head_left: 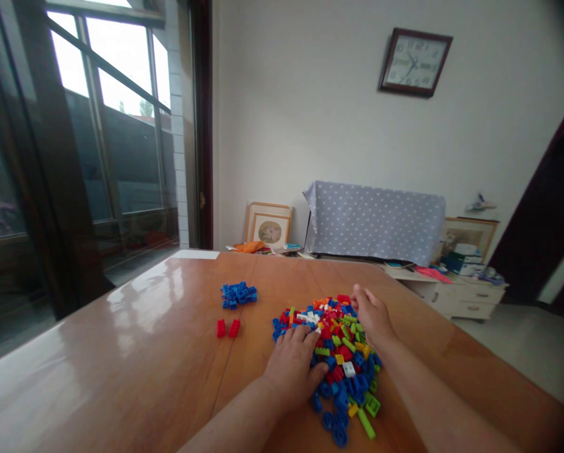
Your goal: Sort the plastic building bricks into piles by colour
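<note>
A heap of mixed plastic building bricks (341, 352) in red, blue, green, yellow, orange and white lies on the wooden table. My left hand (295, 360) rests palm down on the heap's left side, fingers stretched out and thumb apart. At the far right edge of the heap is my right hand (371, 314), its fingers curled together. Whatever is between those fingers is hidden. Left of the heap sit two red bricks (227, 328) side by side. Just beyond them is a small cluster of blue bricks (238, 294).
The glossy wooden table (135, 365) spreads out around the bricks. A white sheet (195, 254) lies at its far left edge. Behind the table stand a cloth-covered object (376, 220), framed pictures (268, 228) and a low white cabinet (470, 299).
</note>
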### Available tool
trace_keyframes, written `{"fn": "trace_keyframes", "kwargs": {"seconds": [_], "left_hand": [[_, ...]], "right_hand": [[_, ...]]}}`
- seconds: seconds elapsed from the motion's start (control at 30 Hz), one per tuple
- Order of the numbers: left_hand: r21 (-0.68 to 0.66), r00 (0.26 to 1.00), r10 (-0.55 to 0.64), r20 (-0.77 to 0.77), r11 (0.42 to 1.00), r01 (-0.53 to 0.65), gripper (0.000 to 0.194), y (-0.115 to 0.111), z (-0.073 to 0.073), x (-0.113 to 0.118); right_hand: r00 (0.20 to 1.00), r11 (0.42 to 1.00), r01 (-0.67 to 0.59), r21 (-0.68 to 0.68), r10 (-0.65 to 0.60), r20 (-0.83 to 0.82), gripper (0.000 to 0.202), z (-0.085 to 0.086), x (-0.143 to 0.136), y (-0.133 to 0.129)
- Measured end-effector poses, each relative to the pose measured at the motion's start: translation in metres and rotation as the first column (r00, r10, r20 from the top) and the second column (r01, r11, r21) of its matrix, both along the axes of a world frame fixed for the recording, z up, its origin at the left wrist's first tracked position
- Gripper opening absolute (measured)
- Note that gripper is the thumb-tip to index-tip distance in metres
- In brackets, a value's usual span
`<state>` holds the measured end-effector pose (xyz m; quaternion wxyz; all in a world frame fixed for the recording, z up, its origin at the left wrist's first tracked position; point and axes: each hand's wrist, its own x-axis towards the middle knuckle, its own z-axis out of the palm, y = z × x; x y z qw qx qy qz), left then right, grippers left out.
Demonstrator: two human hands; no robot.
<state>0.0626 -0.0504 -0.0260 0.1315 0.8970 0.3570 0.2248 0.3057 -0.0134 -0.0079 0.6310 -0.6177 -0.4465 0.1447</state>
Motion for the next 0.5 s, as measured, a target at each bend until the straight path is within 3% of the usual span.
{"fn": "trace_keyframes", "kwargs": {"seconds": [0.17, 0.27, 0.4, 0.5], "left_hand": [[0.012, 1.000, 0.013, 0.001, 1.000, -0.013, 0.058, 0.000, -0.001, 0.000], [0.000, 1.000, 0.007, -0.009, 1.000, -0.007, 0.059, -0.001, 0.001, 0.000], [-0.001, 1.000, 0.006, -0.002, 1.000, -0.006, 0.059, 0.000, 0.002, 0.000], [0.007, 1.000, 0.003, -0.003, 1.000, -0.003, 0.057, 0.000, 0.002, 0.000]], "right_hand": [[0.998, 0.998, 0.054, -0.017, -0.053, 0.030, 0.051, 0.008, 0.023, -0.036], [0.979, 0.982, 0.086, -0.170, -0.052, 0.198, 0.050, 0.003, 0.050, -0.066], [0.865, 0.927, 0.125, -0.353, 0.073, 0.497, 0.047, -0.025, 0.086, -0.107], [0.809, 0.852, 0.186, -0.489, 0.150, 0.568, 0.045, -0.050, 0.101, -0.133]]}}
